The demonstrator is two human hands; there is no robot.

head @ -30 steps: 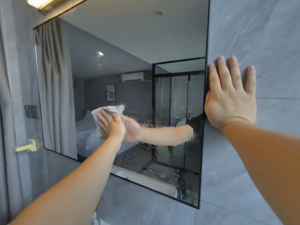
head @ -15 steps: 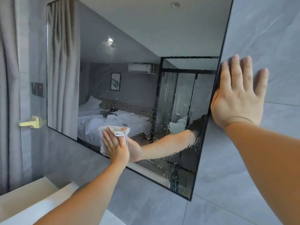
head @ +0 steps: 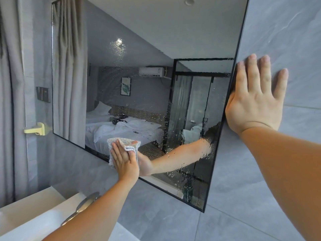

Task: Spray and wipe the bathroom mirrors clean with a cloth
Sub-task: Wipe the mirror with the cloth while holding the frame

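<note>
Mirror point(head: 139, 49): seen from the head view, a black-edged rectangular pane fixed on the grey tiled wall point(head: 281, 32). It reflects a bedroom with a bed, a curtain and a glass partition.
Droplets point(head: 184, 185): beads and streaks of water cover the mirror's lower right part, with a fainter patch near its middle.
Cloth point(head: 121, 142): pale and crumpled, pressed against the glass at the mirror's bottom edge, left of its middle.
Left hand point(head: 124, 159): laid over the cloth with fingers straight and close together, pushing it onto the mirror. The heel of the hand lies over the mirror's lower frame.
Right hand point(head: 255, 101): flat on the wall just beside the mirror's right edge, fingers straight and slightly spread, holding nothing.
Hands: well apart, one at the mirror's bottom edge, the other at its right edge.
Curtain point(head: 10, 101): grey, hanging left of the mirror.
Switch plate point(head: 43, 94): dark, on the wall just left of the mirror's left edge.
Bracket point(head: 37, 129): pale yellow, near the mirror's lower left corner.
Surface point(head: 34, 202): white, below the mirror's left part.
Faucet point(head: 85, 204): metal, on the surface below the mirror, partly hidden by the left forearm.
</note>
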